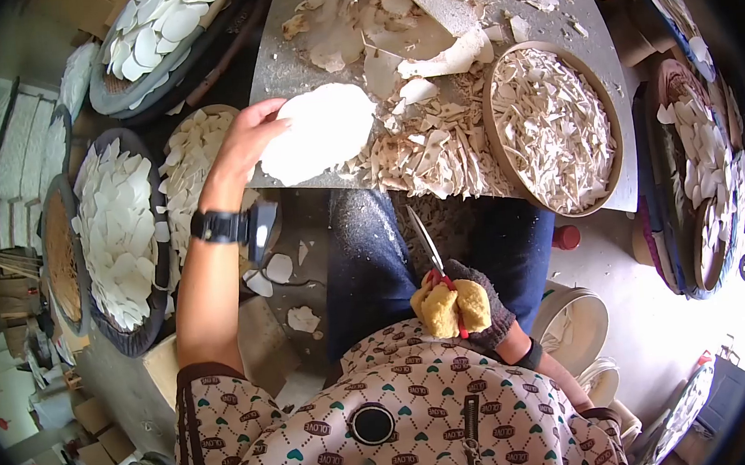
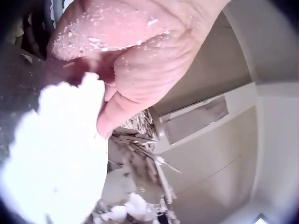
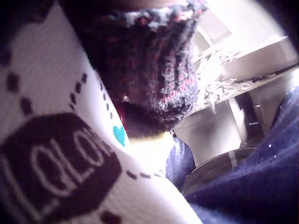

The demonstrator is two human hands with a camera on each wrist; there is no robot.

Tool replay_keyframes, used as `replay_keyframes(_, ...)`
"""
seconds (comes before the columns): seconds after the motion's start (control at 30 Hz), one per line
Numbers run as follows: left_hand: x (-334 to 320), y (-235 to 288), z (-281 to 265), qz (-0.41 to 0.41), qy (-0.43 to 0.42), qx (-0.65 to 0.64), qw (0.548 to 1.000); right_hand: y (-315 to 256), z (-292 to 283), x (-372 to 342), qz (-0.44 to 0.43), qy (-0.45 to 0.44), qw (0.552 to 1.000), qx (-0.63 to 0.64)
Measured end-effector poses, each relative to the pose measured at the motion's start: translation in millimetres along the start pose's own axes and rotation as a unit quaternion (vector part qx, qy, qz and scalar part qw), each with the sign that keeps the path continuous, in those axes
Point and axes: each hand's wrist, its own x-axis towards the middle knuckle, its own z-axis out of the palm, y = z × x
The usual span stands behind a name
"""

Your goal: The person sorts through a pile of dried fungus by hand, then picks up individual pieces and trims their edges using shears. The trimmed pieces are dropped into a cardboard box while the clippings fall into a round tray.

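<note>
My bare left hand [image 1: 244, 146] pinches the edge of a thin, flat, roundish white slice [image 1: 320, 135], held over the table's near left edge. The left wrist view shows the thumb on the ragged rim of this white slice [image 2: 56, 158], and pale crumbs cling to the palm. In my lap, my right hand [image 1: 488, 315], in a dark knitted glove, grips scissors [image 1: 428, 244] with red handles and yellow padding [image 1: 440, 312]. Their blades point up toward the table. In the right wrist view the glove [image 3: 149, 70] shows beside the patterned apron, and the blades are out of sight.
On the grey table [image 1: 279, 72] lie white scraps [image 1: 437, 160] and larger broken pieces. A round tray [image 1: 616, 136] full of shreds stands at its right side. Trays of white slices [image 1: 120, 228] flank me at left. At right stands another loaded tray [image 1: 702, 150].
</note>
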Motion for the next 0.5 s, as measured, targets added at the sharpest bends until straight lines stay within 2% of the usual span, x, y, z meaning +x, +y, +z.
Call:
replay_keyframes(0.07, -22.2, 3.6, 4.1, 0.04, 0.031, 0.042, 0.998, -18.9, 5.8, -0.9, -0.007, -0.002, 1.0, -0.029)
replay_keyframes(0.1, -31.3, 4.5, 5.6, 0.149, 0.069, 0.176, 0.971, -28.4, 8.7, -1.3, -0.011, -0.002, 0.999, -0.044)
replay_keyframes(0.13, -40.6, 7.4, 7.9, 0.254, 0.104, 0.304, 0.912, -30.5, 9.4, -1.3, 0.004, 0.0, 1.0, -0.025)
replay_keyframes(0.17, -49.6, 9.5, 10.5, 0.349, 0.134, 0.423, 0.825, -26.3, 8.2, -1.1, 0.009, -0.004, 1.0, -0.009)
replay_keyframes(0.23, -62.9, 7.4, 15.9, 0.338, 0.141, 0.33, 0.87, -17.7, 6.0, -0.8, 0.02, -0.012, 0.999, 0.024)
replay_keyframes(0.3, -72.9, -4.3, 16.4, 0.282, 0.1, 0.195, 0.934, -29.9, 12.0, -0.5, 0.037, -0.002, 0.997, 0.067)
replay_keyframes(0.33, -78.5, -16.4, 10.0, 0.205, 0.079, 0.156, 0.963, -33.7, 13.5, -0.2, 0.047, 0.005, 0.995, 0.088)
replay_keyframes(0.37, -83.3, -17.5, 14.4, 0.19, 0.097, 0.114, 0.97, -37.5, 15.0, 0.2, 0.056, 0.013, 0.992, 0.108)
replay_keyframes(0.43, -88.7, -17.6, 28.6, 0.16, 0.128, 0.027, 0.978, -28.6, 14.5, 2.7, 0.113, 0.048, 0.933, 0.338)
replay_keyframes(0.5, -93.9, -19.4, 31.3, 0.125, 0.076, -0.121, 0.982, -16.4, 9.3, 5.2, 0.173, 0.066, 0.859, 0.477)
